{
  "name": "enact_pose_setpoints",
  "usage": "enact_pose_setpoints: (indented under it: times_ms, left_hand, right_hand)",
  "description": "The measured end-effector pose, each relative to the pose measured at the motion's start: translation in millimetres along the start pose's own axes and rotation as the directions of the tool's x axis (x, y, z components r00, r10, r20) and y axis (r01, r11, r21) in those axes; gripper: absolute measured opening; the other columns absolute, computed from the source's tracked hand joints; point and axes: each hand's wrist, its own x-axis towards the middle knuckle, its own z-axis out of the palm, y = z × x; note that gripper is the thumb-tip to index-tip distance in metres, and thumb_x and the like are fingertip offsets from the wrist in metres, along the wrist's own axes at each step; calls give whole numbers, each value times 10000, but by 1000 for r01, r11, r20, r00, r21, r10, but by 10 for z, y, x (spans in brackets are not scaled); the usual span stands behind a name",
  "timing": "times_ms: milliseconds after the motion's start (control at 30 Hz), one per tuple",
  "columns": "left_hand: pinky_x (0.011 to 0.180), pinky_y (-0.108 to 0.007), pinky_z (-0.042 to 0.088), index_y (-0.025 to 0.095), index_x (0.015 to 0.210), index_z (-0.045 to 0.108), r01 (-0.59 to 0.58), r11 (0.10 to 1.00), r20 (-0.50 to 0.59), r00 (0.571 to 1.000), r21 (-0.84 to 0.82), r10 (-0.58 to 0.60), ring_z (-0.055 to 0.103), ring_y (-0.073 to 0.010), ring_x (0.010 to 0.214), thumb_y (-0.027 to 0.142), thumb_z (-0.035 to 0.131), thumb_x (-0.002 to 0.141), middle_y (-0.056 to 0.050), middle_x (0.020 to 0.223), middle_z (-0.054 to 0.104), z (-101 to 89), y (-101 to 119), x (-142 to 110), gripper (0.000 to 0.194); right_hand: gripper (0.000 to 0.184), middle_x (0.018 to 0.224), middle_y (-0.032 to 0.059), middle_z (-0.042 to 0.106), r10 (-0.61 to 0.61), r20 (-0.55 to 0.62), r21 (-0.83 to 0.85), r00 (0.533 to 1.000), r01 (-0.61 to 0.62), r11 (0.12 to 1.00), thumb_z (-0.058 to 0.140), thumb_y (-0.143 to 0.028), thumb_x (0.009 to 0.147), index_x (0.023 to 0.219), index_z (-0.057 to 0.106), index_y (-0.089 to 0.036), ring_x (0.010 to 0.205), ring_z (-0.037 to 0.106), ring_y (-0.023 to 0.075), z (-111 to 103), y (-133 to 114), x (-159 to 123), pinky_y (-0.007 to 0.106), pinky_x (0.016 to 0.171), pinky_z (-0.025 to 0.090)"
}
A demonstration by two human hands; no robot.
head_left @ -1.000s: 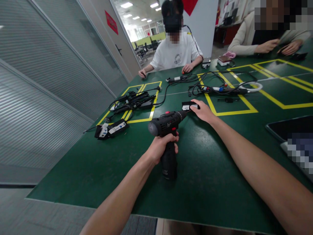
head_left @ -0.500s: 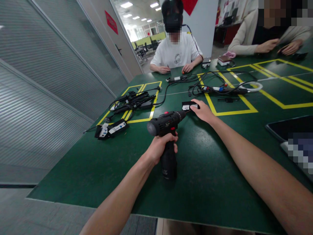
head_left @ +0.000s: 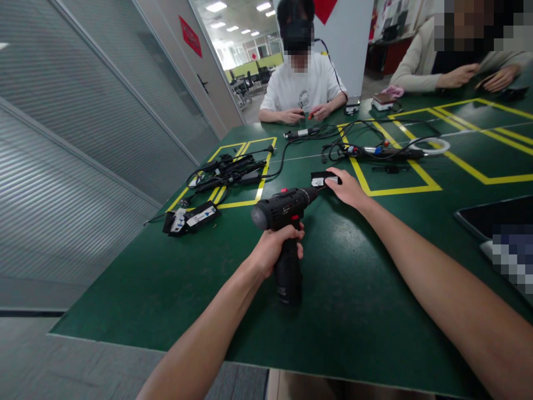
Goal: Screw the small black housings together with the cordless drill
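My left hand [head_left: 275, 250] is wrapped round the grip of a black cordless drill [head_left: 283, 208] with red buttons. Its battery base points down toward the green table, and its chuck faces away to the right. At the far side of the chuck lies a small black block [head_left: 318, 180] with a white label on its side. My right hand [head_left: 343, 189] grips this block at its right end, fingers over the top and thumb at the near side. The drill's tip reaches the block's near edge; whether they touch is not clear.
Black adapters and cables [head_left: 233, 172] lie heaped at the left, with labelled black pieces [head_left: 191, 218] before them. More cables and a pen-like tool [head_left: 383, 151] lie behind my right hand. A dark tablet-like device [head_left: 499, 214] is at right. Two people sit across the table [head_left: 166, 294].
My hands, the drill and the black block keep nearly the same positions. The view has shifted slightly. Across the table, the hands of the person in white have moved closer together.
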Motion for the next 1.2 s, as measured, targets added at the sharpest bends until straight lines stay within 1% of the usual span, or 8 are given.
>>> enact_pose_setpoints:
  times_ms: [300,700,967,1200]
  left_hand:
    - [491,-243,418,129,923,579,1,1000,-9,1000,-3,-1,568,-100,484,258,612,702,-12,790,574,-5,10,5,258]
    - [504,-242,423,126,920,580,-9,1000,-1,1000,12,9,575,-102,490,260,609,723,-13,801,570,-13,4,8,240]
    - [488,-240,412,124,919,589,-6,1000,-2,1000,4,6,569,-104,482,266,614,713,-18,789,573,-4,13,6,252]
    - [493,-249,425,119,922,594,1,1000,-19,1000,12,-1,568,-107,475,269,624,693,-22,780,585,8,32,-1,275]
  right_hand:
    - [483,1211,115,609,-10,0,9,1000,10,1000,522,-415,865,1307,599,-235,1054,602,291,6,21,2,442,946,456]
    - [493,1212,124,605,1,14,5,1000,-1,1000,506,-409,871,1316,593,-215,1042,607,291,20,29,9,438,940,456]
    - [492,1236,123,591,-6,16,9,1000,6,1000,500,-413,876,1323,583,-226,1078,595,296,17,37,3,446,956,450]
    - [479,1205,114,604,-15,10,11,1000,15,1000,504,-415,871,1307,592,-237,1051,604,295,29,54,15,452,936,460]
